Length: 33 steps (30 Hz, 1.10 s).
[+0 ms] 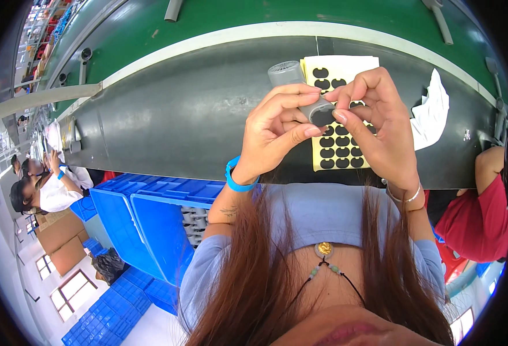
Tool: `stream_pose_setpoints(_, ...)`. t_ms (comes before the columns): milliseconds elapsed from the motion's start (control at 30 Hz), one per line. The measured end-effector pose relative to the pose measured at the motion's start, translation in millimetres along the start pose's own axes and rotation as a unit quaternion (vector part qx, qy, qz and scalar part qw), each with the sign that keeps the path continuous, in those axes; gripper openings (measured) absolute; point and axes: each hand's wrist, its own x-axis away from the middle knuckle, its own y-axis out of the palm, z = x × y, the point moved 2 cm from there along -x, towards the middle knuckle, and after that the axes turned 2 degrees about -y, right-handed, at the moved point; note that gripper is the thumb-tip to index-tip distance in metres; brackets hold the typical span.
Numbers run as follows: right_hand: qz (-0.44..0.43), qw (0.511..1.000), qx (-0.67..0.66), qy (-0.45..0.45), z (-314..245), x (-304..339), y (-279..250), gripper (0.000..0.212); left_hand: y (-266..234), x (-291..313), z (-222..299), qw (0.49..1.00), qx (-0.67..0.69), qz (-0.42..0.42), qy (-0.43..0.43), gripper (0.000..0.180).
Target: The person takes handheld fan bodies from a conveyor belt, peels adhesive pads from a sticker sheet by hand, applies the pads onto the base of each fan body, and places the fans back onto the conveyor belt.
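Observation:
My left hand [271,130] is closed around a small grey cylindrical part [311,108], its end tilted toward me. On that end lies a black oval sticker [323,117]. With thumb and forefinger, my right hand [383,130] pinches at the sticker's right edge. Beneath both hands a yellow-backed sheet [352,61] carries rows of black stickers [342,152]; my hands cover part of it. Just behind my left fingers, a grey cylinder with a grille end [285,73] rests on the dark work surface [179,109].
Crumpled white paper [431,112] lies right of the sheet. Beyond runs a green conveyor belt [225,14] with grey parts on it. Blue crates [156,230] stand at the left below the table edge. People sit at far left and at right, one in a red garment [476,222].

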Motion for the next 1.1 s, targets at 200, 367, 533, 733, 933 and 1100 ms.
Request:
stream_pose_setpoints(200, -0.002, 1.000, 0.015, -0.005, -2.1, 0.8, 0.7, 0.026, 0.6, 0.8, -0.2, 1.000, 0.004, 0.001, 0.001, 0.037)
stream_pose_setpoints(367, -0.002, 1.000, 0.016, -0.009, -1.8, 1.0, 0.8, 0.026, 0.7, 0.8, -0.3, 1.000, 0.008, -0.001, 0.002, 0.037)
stream_pose_setpoints(533, -0.002, 1.000, 0.005, -0.009, 0.3, 0.8, 1.4, 0.026, 1.4, 1.1, -0.1, 1.000, 0.023, 0.003, 0.006, 0.034)
stream_pose_setpoints(733, 0.007, 1.000, -0.015, 0.009, 1.6, 0.8, -0.1, 0.028, -2.9, 0.6, -2.0, 1.000, -0.005, -0.024, 0.005, 0.034)
stream_pose_setpoints(933, 0.005, 1.000, -0.006, 0.004, 1.4, 1.1, -0.7, 0.028, -1.3, 0.4, -1.6, 1.000, -0.006, -0.018, 0.007, 0.034)
stream_pose_setpoints(1100, 0.007, 1.000, 0.009, -0.013, 1.6, 2.3, 0.4, 0.027, 2.5, 0.5, -0.2, 1.000, 0.023, -0.004, 0.005, 0.033)
